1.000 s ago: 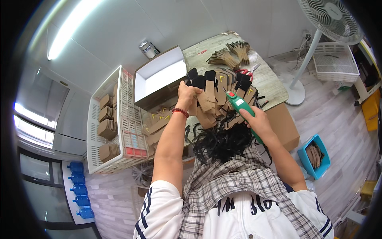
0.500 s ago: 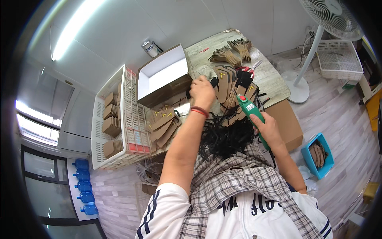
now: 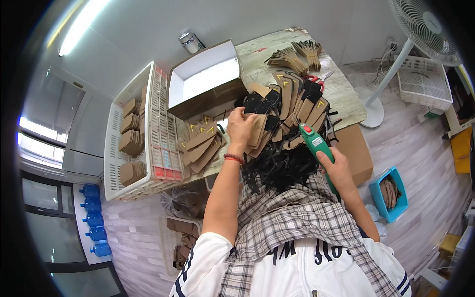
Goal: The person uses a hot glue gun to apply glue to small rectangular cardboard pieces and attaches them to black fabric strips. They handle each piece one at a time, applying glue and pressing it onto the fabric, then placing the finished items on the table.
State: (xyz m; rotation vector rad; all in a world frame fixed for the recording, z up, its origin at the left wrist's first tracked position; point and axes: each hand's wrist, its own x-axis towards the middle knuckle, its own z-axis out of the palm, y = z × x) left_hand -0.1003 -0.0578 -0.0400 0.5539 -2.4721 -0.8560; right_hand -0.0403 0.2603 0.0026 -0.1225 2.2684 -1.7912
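My right hand (image 3: pixel 336 166) is wrapped round a green hand-held power tool (image 3: pixel 316 142) with a red button, its tip pointing at the pile. Left of it, my left hand (image 3: pixel 241 127) has its fingers closed on the edge of a flat tan piece (image 3: pixel 257 129). Around both hands lie brown, tongue-shaped flat pieces (image 3: pixel 286 94) with yellow V marks and black ends. A heap of black strips (image 3: pixel 279 168) spills over the table edge onto my checked apron (image 3: pixel 292 218).
An open box (image 3: pixel 205 74) and a white crate (image 3: pixel 126 161) of stacked brown pieces stand on the left. Fanned stacks (image 3: pixel 287 62) and red-handled scissors (image 3: pixel 316 79) lie at the back. A fan (image 3: pixel 376 111) and a blue bin (image 3: pixel 389 193) stand on the right.
My left hand has moved left and nearer to me, and a tan piece now shows at its fingers. More black-ended pieces show beyond it. The green tool stays in my right hand.
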